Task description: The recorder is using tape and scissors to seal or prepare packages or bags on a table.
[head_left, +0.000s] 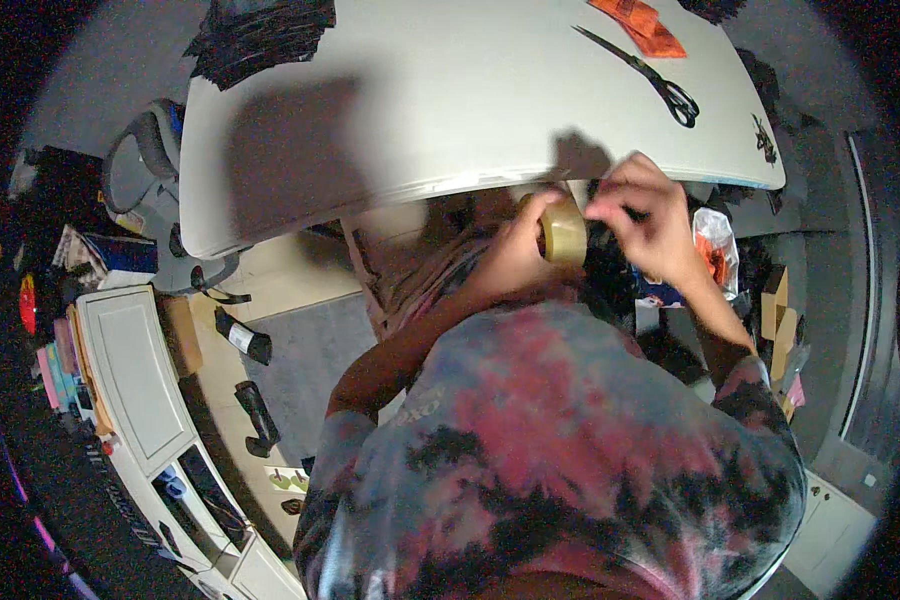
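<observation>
In front of my chest, just off the table's near edge, my left hand (516, 243) is closed around a roll of yellowish clear packing tape (568, 238). The roll's side faces my right hand (652, 212), which is raised a little to the right with its fingers bent into a pinch. Whether a strip of tape lies between those fingertips, I cannot make out. Beyond my hands, a pair of black-handled scissors (654, 78) rests on the white table (450, 110), blades pointing to the far left.
A stack of black plastic bags (260, 42) lies at the table's far left, orange packets (642, 28) at its far right. A grey chair (138, 165) and white cabinet (138, 375) stand to my left. On the right is a clear bag with orange contents (715, 258).
</observation>
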Action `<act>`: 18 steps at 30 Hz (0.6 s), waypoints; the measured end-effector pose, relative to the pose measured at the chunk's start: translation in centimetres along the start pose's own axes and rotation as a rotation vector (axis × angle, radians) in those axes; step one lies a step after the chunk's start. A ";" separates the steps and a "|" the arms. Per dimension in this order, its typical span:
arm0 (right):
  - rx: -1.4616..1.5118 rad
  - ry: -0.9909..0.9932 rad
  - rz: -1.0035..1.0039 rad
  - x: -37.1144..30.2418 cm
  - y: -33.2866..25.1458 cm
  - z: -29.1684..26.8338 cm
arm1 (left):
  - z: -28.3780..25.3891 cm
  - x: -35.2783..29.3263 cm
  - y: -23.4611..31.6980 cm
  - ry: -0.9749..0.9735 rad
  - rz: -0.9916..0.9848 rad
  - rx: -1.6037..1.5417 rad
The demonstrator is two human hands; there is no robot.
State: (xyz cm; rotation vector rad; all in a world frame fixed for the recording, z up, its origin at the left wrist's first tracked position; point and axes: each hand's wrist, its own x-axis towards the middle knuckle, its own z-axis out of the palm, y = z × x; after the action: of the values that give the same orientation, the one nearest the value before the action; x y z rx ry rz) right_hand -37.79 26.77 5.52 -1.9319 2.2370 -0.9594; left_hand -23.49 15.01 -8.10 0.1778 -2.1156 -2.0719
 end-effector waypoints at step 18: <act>0.038 -0.108 0.289 3.6 6.9 0.3 | 2.0 0.7 0.2 -0.158 0.010 -0.476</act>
State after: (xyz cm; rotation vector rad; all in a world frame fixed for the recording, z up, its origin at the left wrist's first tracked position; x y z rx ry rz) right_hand -44.59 23.64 3.33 -1.5465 2.3310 -0.8292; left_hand -24.59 16.86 -7.87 -0.0631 -1.6225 -2.5800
